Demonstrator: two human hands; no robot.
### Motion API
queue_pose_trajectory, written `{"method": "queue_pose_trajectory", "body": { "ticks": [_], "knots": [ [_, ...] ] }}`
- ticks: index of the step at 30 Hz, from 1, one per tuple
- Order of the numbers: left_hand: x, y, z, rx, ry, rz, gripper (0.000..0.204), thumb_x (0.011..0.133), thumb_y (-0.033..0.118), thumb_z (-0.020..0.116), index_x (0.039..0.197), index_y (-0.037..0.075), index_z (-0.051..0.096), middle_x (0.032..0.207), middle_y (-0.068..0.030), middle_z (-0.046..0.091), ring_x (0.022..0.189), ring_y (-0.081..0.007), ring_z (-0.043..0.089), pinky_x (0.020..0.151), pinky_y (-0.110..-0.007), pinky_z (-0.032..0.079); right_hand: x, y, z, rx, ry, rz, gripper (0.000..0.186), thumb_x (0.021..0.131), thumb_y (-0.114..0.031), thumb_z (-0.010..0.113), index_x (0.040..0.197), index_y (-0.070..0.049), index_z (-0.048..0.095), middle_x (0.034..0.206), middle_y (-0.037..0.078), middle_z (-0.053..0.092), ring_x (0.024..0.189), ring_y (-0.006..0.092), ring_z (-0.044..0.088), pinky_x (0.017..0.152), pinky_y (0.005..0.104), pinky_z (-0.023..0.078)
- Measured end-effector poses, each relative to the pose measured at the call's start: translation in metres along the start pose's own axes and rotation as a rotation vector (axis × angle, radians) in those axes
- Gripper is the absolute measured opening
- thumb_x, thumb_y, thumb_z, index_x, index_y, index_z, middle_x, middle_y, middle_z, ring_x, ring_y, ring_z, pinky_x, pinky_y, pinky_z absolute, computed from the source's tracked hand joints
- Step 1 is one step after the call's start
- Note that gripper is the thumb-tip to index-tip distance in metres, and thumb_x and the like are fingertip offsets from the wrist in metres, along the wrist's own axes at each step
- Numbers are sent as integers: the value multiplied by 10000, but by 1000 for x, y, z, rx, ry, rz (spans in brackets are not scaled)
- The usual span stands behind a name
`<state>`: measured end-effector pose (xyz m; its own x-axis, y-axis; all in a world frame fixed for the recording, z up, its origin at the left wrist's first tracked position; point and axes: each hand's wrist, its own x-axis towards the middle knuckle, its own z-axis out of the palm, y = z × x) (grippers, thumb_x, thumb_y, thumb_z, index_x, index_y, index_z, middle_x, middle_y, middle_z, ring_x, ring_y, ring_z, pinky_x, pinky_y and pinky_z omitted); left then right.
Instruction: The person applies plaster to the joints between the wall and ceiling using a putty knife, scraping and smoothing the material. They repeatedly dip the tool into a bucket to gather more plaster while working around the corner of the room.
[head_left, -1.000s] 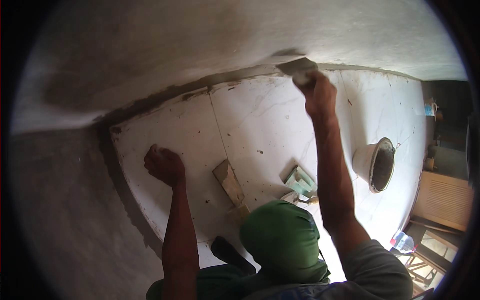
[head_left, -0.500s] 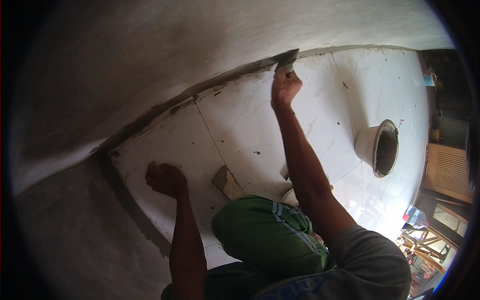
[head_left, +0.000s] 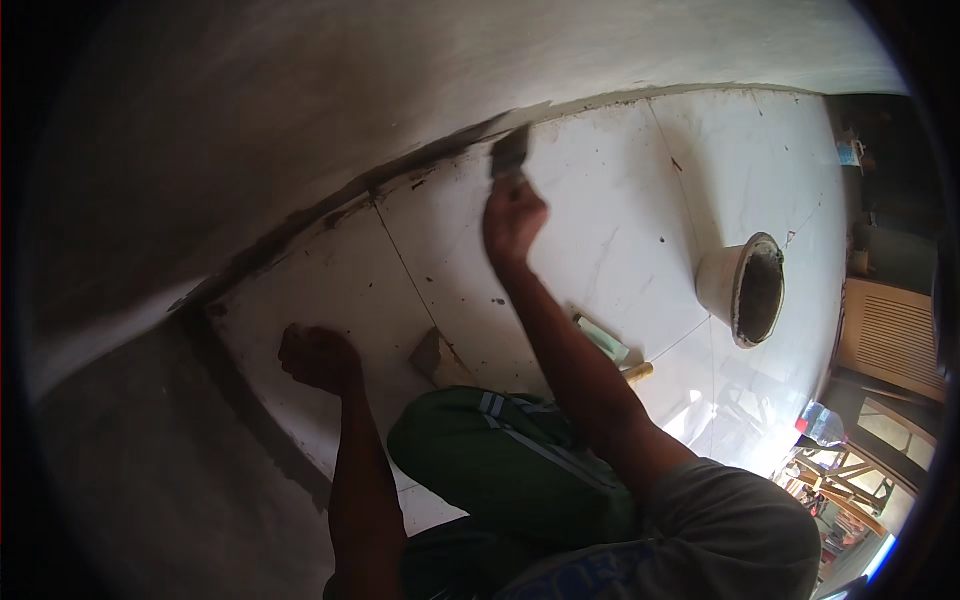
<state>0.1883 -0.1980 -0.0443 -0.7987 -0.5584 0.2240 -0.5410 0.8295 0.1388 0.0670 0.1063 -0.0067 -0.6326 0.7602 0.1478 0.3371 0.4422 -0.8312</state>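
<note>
Grey shirt (head_left: 700, 560), short plain right sleeve (head_left: 755, 515), big blue print (head_left: 592, 574), partly in view. Green trousers (head_left: 450, 440), pale paired stripes (head_left: 493, 405) running lengthwise.

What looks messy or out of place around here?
Dark crumbs lie scattered on the otherwise pale floor tiles, and a dark strip with ragged edges runs along the foot of the walls. The bucket looks tipped, though the wide lens may cause that.

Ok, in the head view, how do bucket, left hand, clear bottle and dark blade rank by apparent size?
1. Bucket
2. Left hand
Not ranked: clear bottle and dark blade look similarly small; the blade is blurred.
</note>
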Motion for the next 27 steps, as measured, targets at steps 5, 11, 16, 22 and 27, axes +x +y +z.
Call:
{"method": "queue_pose_trajectory", "body": {
  "ticks": [5, 11, 16, 22, 27],
  "knots": [
    [2, -13, 6, 14, 84, 80, 369, 1023, 244, 529, 1317, 36, 609, 1268, -193, 615, 1116, -406, 606, 955, -544, 497, 109, 17, -17, -24, 164, 54, 297, 953, -185, 585, 876, 58, 737, 758, 291, 705, 704, 441, 721, 671, 517, 549],
    [-1, 17, -5, 12, -100, -64, 369, 1024, 255, 527, 1307, 36, 614, 1255, -191, 620, 1096, -403, 613, 957, -538, 500, 99, 13, 43, -85, 174, -41, 388, 914, -236, 620, 1057, 104, 739, 771, 352, 685, 736, 520, 705, 727, 560, 551],
    [8, 2, -14, 50, -84, -91, 380, 1022, 261, 521, 1312, 38, 623, 1311, -185, 610, 1131, -395, 608, 965, -535, 504, 22, -14, 21, -70, -5, -2, 314, 986, -219, 618, 971, 70, 742, 813, 304, 709, 779, 456, 702, 761, 524, 539],
    [2, 9, -3, -9, -67, -61, 372, 1019, 266, 523, 1313, 56, 614, 1302, -174, 603, 1126, -388, 604, 967, -537, 498, 177, 85, -54, 90, 102, -148, 266, 931, -111, 593, 699, 10, 547, 620, 48, 511, 575, 111, 420, 506, 363, 348],
    [4, 1, -2, 39, -50, -59, 365, 1022, 261, 514, 1312, 59, 604, 1286, -175, 600, 1123, -398, 600, 957, -538, 492, 189, 81, -31, 353, -66, -40, 132, 873, -96, 602, 797, 10, 620, 718, -28, 538, 663, 77, 417, 572, 301, 342]
  ]
}}
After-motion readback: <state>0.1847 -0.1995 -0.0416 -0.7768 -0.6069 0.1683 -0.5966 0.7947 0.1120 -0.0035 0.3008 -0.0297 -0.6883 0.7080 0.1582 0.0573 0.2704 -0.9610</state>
